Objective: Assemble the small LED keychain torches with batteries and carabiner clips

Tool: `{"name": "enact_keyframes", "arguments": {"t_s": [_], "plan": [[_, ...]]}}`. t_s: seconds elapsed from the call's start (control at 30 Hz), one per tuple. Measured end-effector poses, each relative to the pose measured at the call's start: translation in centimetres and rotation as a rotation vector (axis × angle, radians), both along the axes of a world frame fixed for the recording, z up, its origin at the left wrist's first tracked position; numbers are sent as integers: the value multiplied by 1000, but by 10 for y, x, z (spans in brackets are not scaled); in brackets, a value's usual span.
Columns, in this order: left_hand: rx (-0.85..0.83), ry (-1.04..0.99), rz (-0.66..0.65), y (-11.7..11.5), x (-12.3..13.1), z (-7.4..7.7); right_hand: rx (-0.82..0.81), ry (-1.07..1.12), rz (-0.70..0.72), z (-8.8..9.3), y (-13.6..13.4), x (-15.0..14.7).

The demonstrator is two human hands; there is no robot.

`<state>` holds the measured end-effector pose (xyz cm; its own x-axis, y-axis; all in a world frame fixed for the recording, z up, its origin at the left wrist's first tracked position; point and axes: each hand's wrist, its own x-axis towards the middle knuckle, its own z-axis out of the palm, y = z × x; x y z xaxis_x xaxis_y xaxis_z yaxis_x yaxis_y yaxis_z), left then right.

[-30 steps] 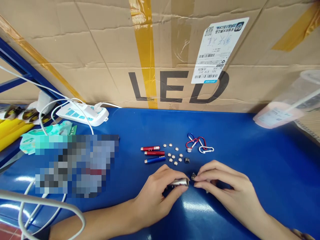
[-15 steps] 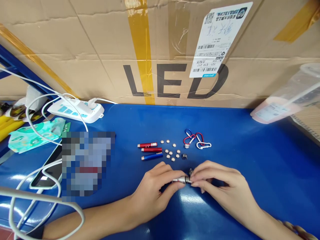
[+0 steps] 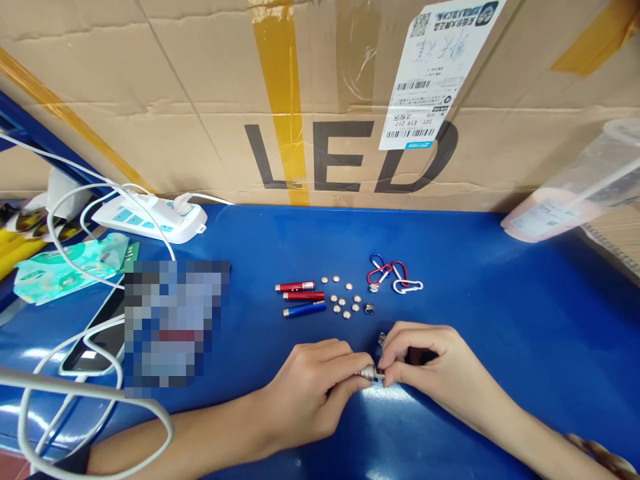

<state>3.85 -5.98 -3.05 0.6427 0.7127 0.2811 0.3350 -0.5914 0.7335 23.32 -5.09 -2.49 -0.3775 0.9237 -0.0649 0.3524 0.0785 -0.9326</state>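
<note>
My left hand [image 3: 315, 383] is closed around a small silver penlight [image 3: 367, 373], most of which its fingers cover. The penlight lies sideways, its dark-ringed end toward my right hand [image 3: 420, 357]. Thumb and fingertips of my right hand pinch that end; the exact contact is partly hidden. A small shiny metal piece [image 3: 383, 339] shows beside the right fingertips; whether it is held or lies on the table I cannot tell. Beyond my hands are two red penlights [image 3: 304, 296] and a blue penlight [image 3: 305, 309], with several button cells [image 3: 347, 315] to their right.
Carabiners [image 3: 407, 287] in blue, red and white lie behind the cells, near a small dark metal piece [image 3: 369, 309]. A power strip [image 3: 150, 217], white cables [image 3: 165, 427] and a phone [image 3: 97, 340] occupy the left. Cardboard [image 3: 200, 100] backs the blue table; a plastic cup [image 3: 540, 213] stands right.
Both hands have shifted slightly down and the left a little right, still together at the penlight. The right fingers have curled in more around its end. Things on the table stay put.
</note>
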Motion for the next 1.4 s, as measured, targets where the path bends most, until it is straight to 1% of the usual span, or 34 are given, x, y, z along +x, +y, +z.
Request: {"name": "enact_keyframes", "arguments": {"t_s": [0.1, 0.23, 0.3, 0.47, 0.53, 0.7, 0.9, 1.07, 1.23, 1.4], "plan": [[31, 12, 20, 0, 0, -3, 35, -41, 7, 0, -1, -1], [54, 7, 56, -2, -1, -6, 111, -106, -40, 0, -1, -5], [54, 3, 70, -3, -1, -7, 117, -116, -50, -1, -1, -6], [-28, 17, 93, -3, 0, -5, 38, -97, -49, -1, 0, -5], [-35, 3, 92, -3, 0, -4, 29, -87, -47, 0, 0, -5], [61, -7, 59, -3, -1, -5, 19, -74, -28, 3, 0, -4], [173, 36, 70, -4, -1, -8, 59, -93, -23, -2, 0, -4], [232, -7, 82, -3, 0, -11, -19, -87, -53, 0, 1, -5], [233, -25, 80, -2, 1, -11, -100, -36, -82, 5, 0, -7], [205, -63, 80, -2, 1, -9, -133, -35, -64, 3, 1, -3]]}}
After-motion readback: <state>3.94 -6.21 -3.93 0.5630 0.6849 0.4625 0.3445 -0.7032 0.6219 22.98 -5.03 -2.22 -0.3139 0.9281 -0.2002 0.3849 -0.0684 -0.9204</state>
